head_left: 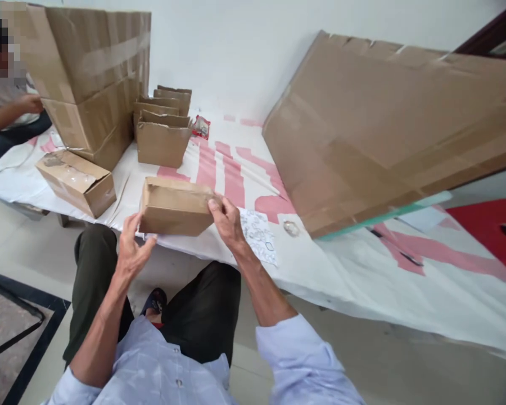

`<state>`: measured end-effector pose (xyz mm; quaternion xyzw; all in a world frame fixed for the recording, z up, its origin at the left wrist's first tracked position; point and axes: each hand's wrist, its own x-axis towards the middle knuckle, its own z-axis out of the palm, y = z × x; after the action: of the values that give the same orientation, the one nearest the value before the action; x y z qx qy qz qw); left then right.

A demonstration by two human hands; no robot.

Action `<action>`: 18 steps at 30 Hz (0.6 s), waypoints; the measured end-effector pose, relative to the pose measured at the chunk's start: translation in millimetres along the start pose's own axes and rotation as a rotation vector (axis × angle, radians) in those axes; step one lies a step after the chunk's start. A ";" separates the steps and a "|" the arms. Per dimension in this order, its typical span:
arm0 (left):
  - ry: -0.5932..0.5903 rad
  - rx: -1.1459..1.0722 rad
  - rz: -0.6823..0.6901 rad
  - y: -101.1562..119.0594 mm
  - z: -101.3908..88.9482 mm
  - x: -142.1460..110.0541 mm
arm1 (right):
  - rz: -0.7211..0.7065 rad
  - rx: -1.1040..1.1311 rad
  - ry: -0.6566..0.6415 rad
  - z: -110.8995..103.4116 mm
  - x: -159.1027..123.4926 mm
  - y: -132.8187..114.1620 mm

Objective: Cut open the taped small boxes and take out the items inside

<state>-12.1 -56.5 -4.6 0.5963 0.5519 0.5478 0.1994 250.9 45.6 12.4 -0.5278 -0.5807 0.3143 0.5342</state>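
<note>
A small brown cardboard box [175,216] lies lengthwise in front of me at the table's near edge. My right hand [227,219] grips its right end, the thumb and fingertips pressed on the upper corner. At the left end, my left hand [134,247] is curled loosely round the lower corner, with its fingers along the side and the thumb near the bottom edge. Part of the left fingers is hidden behind the box. A printed paper sheet [259,233] lies just right of my right hand, with a small clear roll, perhaps tape [291,228], beyond it.
Tall stacked cartons [105,62] stand at the back left, beside several open cardboard boxes [162,140]. A taped carton [78,183] sits at the left edge. A large cardboard sheet [388,124] leans right; scissors [398,247] lie below. Another person [8,112] sits far left.
</note>
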 end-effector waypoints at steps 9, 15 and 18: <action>0.051 0.003 0.337 45.7 18.5 -26.1 | 0.097 0.000 0.054 -46.5 -29.0 31.2; -0.018 -0.057 0.222 30.6 -7.6 -11.3 | 0.022 -0.074 0.053 -35.3 -38.5 13.5; -0.071 -0.115 0.093 15.6 -26.0 3.0 | -0.014 -0.083 -0.019 -25.7 -48.6 1.8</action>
<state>-28.6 -68.2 18.2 0.6282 0.4837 0.5656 0.2270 269.7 -5.1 2.6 -0.5424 -0.6021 0.2910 0.5086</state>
